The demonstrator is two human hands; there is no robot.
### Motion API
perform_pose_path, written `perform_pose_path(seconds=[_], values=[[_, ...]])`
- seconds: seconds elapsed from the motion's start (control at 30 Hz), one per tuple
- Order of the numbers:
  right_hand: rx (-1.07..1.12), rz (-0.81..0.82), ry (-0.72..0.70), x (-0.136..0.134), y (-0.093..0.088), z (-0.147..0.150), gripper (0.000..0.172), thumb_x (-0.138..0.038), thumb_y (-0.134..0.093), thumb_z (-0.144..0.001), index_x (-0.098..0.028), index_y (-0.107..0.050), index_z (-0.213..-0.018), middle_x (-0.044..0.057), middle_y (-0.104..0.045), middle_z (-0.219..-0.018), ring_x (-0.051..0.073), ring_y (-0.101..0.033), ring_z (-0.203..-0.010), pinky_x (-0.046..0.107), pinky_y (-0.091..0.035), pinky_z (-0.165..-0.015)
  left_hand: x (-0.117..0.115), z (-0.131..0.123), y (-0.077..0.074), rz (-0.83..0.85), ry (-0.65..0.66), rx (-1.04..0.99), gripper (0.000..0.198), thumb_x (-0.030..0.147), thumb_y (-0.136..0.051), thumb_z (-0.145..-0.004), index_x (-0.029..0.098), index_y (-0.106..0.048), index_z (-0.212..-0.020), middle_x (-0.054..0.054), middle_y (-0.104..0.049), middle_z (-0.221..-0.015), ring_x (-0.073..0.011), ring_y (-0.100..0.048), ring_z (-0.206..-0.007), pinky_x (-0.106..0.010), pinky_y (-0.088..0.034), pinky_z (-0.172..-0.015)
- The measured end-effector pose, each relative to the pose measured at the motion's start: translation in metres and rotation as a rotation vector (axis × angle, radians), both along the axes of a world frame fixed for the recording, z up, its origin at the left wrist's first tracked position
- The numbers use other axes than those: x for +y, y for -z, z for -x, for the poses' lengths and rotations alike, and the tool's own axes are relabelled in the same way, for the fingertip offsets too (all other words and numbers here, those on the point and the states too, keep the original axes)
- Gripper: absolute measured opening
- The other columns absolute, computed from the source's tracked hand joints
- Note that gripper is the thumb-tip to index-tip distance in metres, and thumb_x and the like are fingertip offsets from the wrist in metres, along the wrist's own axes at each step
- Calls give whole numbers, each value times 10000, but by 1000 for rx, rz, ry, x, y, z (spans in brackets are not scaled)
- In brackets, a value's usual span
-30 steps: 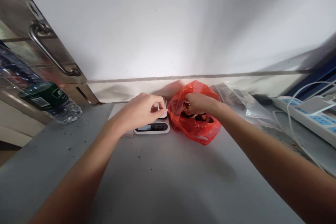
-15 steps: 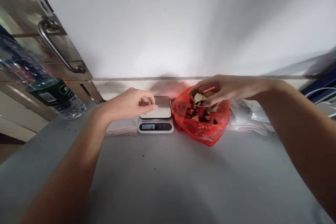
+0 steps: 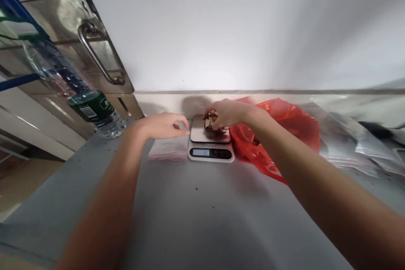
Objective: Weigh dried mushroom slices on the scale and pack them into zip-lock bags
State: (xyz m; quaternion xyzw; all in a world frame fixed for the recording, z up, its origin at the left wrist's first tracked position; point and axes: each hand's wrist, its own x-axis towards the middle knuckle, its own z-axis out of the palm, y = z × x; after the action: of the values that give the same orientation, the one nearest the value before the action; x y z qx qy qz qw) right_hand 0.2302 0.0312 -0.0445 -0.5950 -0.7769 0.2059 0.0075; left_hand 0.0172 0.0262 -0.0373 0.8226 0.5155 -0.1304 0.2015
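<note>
A small digital scale (image 3: 196, 129) with a steel top and white front stands near the wall, its display seeming to read 0.0. Just over its plate, my right hand (image 3: 226, 114) is closed around some dried brown slices (image 3: 209, 121), whose exact kind I cannot make out. My left hand (image 3: 166, 125) hovers at the scale's left edge, thumb and fingers apart with nothing between them. Beneath it lies a stack of clear zip bags (image 3: 169, 148). Right of the scale, a red plastic bag (image 3: 292, 120) is partly covered by my right forearm; its contents are mostly hidden.
More clear zip bags (image 3: 344, 147) lie beyond the red bag. On the left a large water bottle (image 3: 91, 107) with a green label stands near a metal door handle (image 3: 98, 57). A white wall (image 3: 202, 29) rises behind the grey table (image 3: 190, 228).
My right hand has moved left from the red bag to above the scale, carrying dried slices. My left hand stays near the scale's left side. The view has shifted left.
</note>
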Motion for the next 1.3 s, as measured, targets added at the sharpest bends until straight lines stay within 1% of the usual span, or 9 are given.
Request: perform_pose_path(seconds=[0.07, 0.17, 0.27, 0.37, 0.47, 0.63, 0.93, 1.07, 1.3], values=[[-6, 25, -9, -2, 5, 4, 614, -68, -767, -685, -260, -777, -1268, 82, -813, -1005, 294, -761, -882, 352, -555, -671, 2, 0, 3, 10, 11, 6, 518, 525, -461, -959, 270, -647, -1370, -72, -698, -1421, -281, -691, -1136, -333, -519, -899], [2, 25, -3, -5, 8, 5, 604, -134, -817, -730, -254, -752, -1318, 95, -812, -1118, 310, -764, -1000, 362, -580, -764, 6, 0, 7, 20, -5, 6, 529, 538, -478, -953, 281, -634, -1388, -67, -677, -1459, -278, -681, -1164, -346, -518, -921], [39, 22, 30, -7, 9, 1, 632, -247, -867, -767, -235, -718, -1381, 96, -810, -1154, 304, -755, -1051, 369, -583, -871, 6, 1, 8, 32, -19, 9, 536, 560, -482, -955, 296, -628, -1398, -64, -663, -1485, -284, -677, -1178, -361, -523, -932], [108, -9, 73, -10, 10, -5, 657, -268, -883, -752, -229, -711, -1385, 87, -804, -1197, 303, -741, -1091, 366, -584, -909, 4, 0, 6, 37, -36, 12, 558, 586, -486, -951, 310, -613, -1419, -65, -640, -1519, -298, -665, -1205, -384, -525, -953], [161, -26, 112, -14, 12, -11, 623, -222, -848, -779, -204, -703, -1385, 87, -801, -1149, 278, -742, -1036, 344, -586, -875, 1, -1, 4, 43, -50, 24, 573, 608, -474, -962, 310, -603, -1435, -75, -639, -1521, -301, -671, -1191, -401, -521, -982], [245, -6, 146, -19, 11, -18, 449, -112, -749, -861, -183, -721, -1303, 57, -773, -1005, 185, -713, -847, 284, -556, -778, -1, -5, 2, 40, -53, 39, 558, 581, -483, -971, 315, -596, -1447, -68, -640, -1524, -296, -672, -1208, -389, -519, -1003], [602, 2, 175, -13, 24, -28, 292, -112, -738, -824, -167, -733, -1111, 91, -770, -969, 197, -694, -777, 362, -594, -769, -2, -7, 1, 52, -37, 24, 643, 591, -486, -949, 292, -553, -1514, -93, -636, -1535, -303, -673, -1225, -379, -518, -1009], [630, -52, 200, -11, 29, -24, 334, -94, -749, -790, -135, -730, -1121, 82, -751, -967, 172, -669, -749, 317, -556, -717, -3, -7, 2, 26, 14, -5, 652, 620, -476, -950, 277, -571, -1496, -106, -667, -1495, -295, -682, -1206, -363, -512, -1015], [644, -78, 197, -10, 34, -26, 262, -120, -746, -833, -138, -703, -1091, 69, -720, -953, 179, -662, -822, 327, -557, -780, -4, -7, 1, 35, 11, 2, 636, 596, -481, -948, 286, -564, -1497, -100, -666, -1490, -302, -670, -1236, -356, -517, -1000]])
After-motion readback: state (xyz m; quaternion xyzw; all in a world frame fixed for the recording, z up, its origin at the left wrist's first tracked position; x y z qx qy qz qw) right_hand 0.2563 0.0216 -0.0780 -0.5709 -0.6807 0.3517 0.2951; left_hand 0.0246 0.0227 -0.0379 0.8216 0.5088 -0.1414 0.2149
